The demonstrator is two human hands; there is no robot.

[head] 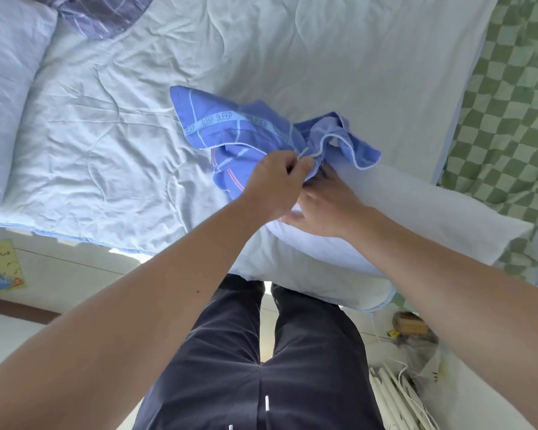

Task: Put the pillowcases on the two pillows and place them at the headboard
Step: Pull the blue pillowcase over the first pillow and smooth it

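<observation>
left hand [275, 178] pinching blue pillowcase [230, 131] opening, right hand [326, 206] gripping white pillow [416, 218], pillow outside case

The blue pillowcase [230, 131] is thin woven cloth, matt and creased, with a printed band. The white pillow [416, 212] looks soft, smooth and matt, and the pale quilt [112, 144] is stitched, rumpled cloth. The green checked blanket [510, 119] looks fuzzy.

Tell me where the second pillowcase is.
Head view, top left: the dark plaid pillowcase lies crumpled on the quilt, beside the bare pillow.
</observation>
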